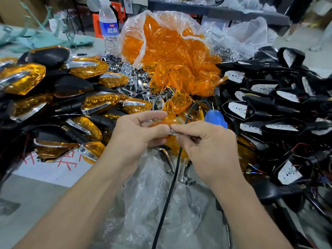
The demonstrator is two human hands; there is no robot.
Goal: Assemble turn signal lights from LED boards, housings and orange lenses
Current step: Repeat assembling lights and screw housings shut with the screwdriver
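Observation:
My left hand point(138, 133) grips an orange lens point(162, 123) at the centre of the view, its fingers curled round it. My right hand point(203, 141) pinches a small chrome trim piece point(173, 132) against the lens edge. Most of the lens is hidden by my fingers. Behind my hands a clear plastic bag of orange lenses point(167, 47) spills onto the table. Black housings with white LED boards point(237, 108) are heaped on the right. Finished lights with orange lenses and chrome strips point(93, 103) are heaped on the left.
A pile of chrome trim parts point(136, 81) lies between the heaps. A blue-handled tool point(215, 117) with a black cable point(168, 191) sits just behind my right hand. A water bottle point(109, 27) stands at the back. Crumpled clear plastic point(158, 194) lies under my forearms.

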